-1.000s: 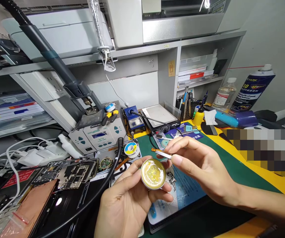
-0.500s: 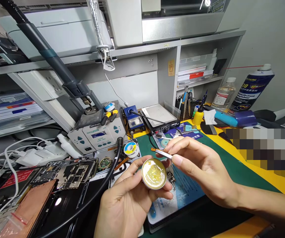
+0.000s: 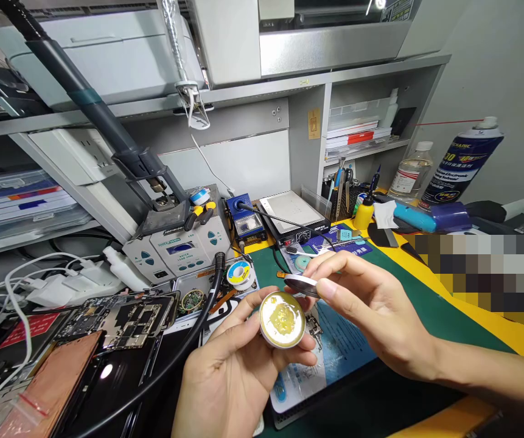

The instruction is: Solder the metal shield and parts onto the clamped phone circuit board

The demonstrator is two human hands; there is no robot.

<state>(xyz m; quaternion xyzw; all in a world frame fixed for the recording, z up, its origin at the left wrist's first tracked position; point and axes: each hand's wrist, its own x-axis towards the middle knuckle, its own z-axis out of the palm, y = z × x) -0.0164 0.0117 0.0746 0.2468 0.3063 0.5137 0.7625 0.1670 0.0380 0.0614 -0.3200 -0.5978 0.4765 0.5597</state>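
Observation:
A small round tin [image 3: 282, 320] of yellowish, glossy paste, likely rosin flux, is gripped by its sides in my left hand [image 3: 238, 365], its open face turned up toward me. My right hand [image 3: 366, 304] pinches the tin's lid [image 3: 302, 285] by the edge, between thumb and fingers. The lid is tilted so its dark underside shows, just above the tin's upper right and apart from it. Below the hands lies a blue and white work mat [image 3: 335, 347] with a small circuit board [image 3: 314, 325] on it, partly hidden by my left fingers.
A soldering station [image 3: 184, 249] with a thick black hose [image 3: 207, 304] stands left of the hands. Opened phones and boards [image 3: 125, 322] lie at the left. A solder spool [image 3: 240, 275] sits behind my left hand. A spray can [image 3: 462, 161] and a clear bottle [image 3: 410, 170] stand back right.
The lid in my right hand has tipped from nearly edge-on, so its dark underside now shows. The tin and my left hand have hardly moved.

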